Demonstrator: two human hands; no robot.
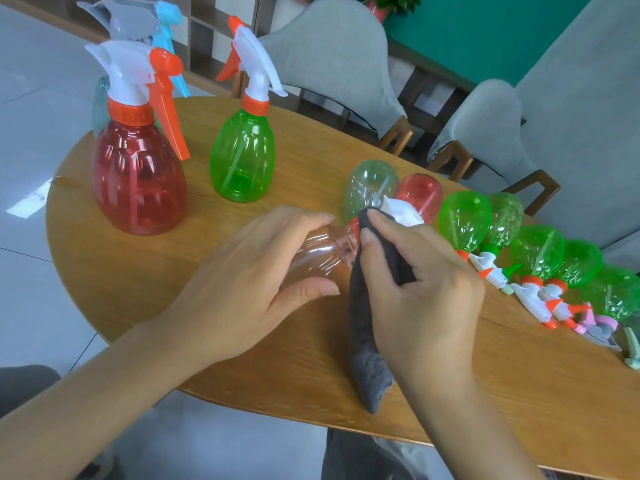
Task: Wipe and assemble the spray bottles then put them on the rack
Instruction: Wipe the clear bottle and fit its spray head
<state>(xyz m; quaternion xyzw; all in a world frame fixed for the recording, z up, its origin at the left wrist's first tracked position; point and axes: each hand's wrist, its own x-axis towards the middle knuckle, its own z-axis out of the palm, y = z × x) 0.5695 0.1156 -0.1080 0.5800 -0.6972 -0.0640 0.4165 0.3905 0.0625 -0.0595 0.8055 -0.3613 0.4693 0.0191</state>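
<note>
You are mid-wipe on the pale pink bottle (311, 251), which lies on its side near the centre of the frame, just above the desk (242, 341). Your left hand (256, 275) holds its body, fingers and thumb curled round it, while your right hand (415, 271) pinches the grey cloth (367, 348) against the neck, where a white spray head (403, 211) shows just past your fingers. In the upper left, a red bottle (138, 181) and a green bottle (242, 154) stand upright with heads fitted, so they look finished; a blue-triggered one (169, 22) shows behind them. To the right, a row of lying bottles (464, 216) runs toward the lower right edge, most apparently still waiting for wiping. No rack is in view, so racking seems wholly ahead of you.
</note>
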